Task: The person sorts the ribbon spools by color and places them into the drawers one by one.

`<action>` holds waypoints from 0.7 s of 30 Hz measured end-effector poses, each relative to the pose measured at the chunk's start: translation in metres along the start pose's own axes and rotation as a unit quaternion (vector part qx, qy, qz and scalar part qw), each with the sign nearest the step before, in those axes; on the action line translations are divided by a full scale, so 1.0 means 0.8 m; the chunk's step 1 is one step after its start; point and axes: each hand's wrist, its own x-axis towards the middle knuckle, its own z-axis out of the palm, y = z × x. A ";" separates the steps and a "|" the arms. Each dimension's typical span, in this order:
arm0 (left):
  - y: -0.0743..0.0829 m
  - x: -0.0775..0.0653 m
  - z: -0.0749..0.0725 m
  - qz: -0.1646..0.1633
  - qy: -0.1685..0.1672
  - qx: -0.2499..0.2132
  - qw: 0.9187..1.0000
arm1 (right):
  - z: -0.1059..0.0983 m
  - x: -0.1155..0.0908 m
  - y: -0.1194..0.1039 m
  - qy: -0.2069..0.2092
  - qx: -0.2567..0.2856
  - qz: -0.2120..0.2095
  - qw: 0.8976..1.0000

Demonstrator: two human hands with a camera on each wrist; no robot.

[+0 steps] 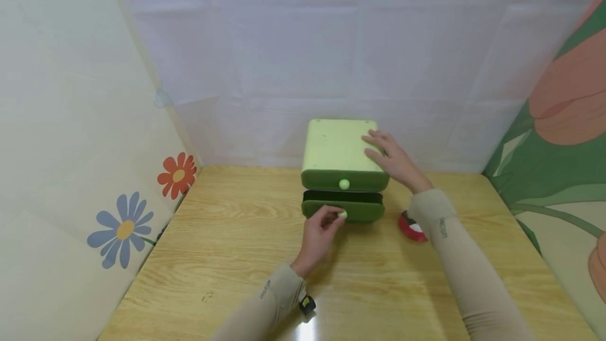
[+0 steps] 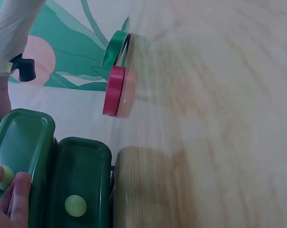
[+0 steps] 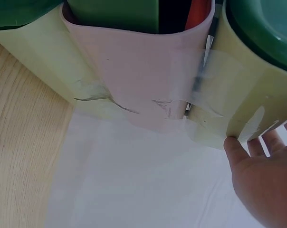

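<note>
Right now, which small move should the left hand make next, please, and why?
Probably the left hand should ease the middle drawer slightly farther out: it pinches the round knob, the drawer stands only partly open, and the right hand touches the upper casing.

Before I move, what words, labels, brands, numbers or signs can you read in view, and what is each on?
No text can be read for certain.
Left beige fabric sleeve: dark lettering near the cuff, too small and blurred.
Right beige fabric sleeve: dark lettering near the cuff, likewise unreadable.
Boxy green drawer unit with pale top: a small mark on top; cannot tell if lettering.
</note>
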 end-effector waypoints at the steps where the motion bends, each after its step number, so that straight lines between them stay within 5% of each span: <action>1: 0.000 -0.001 0.000 0.001 0.000 -0.002 1.000 | 0.000 0.000 0.000 0.000 0.001 0.000 1.000; 21: 0.006 -0.033 0.000 -0.018 0.000 -0.036 0.999 | 0.000 0.000 0.001 0.000 0.008 -0.002 1.000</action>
